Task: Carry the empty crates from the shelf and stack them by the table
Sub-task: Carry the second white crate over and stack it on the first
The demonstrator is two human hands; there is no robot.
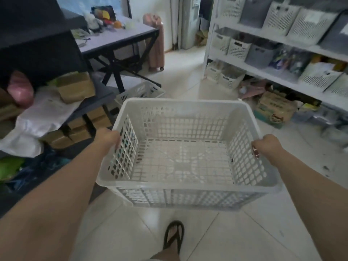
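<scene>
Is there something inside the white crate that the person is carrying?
No, the white crate is empty: its bare perforated bottom shows fully, while the left hand and the right hand hold its side rims.

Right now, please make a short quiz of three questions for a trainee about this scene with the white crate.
1. True or false: the carried crate holds some boxes.
2. Which hands grip the crate? A) the left hand only B) the right hand only C) both, one on each side rim
3. Fill in: another white crate stands on the floor beside the legs of the ____.

Key
1. False; it is empty.
2. C
3. Table
</scene>
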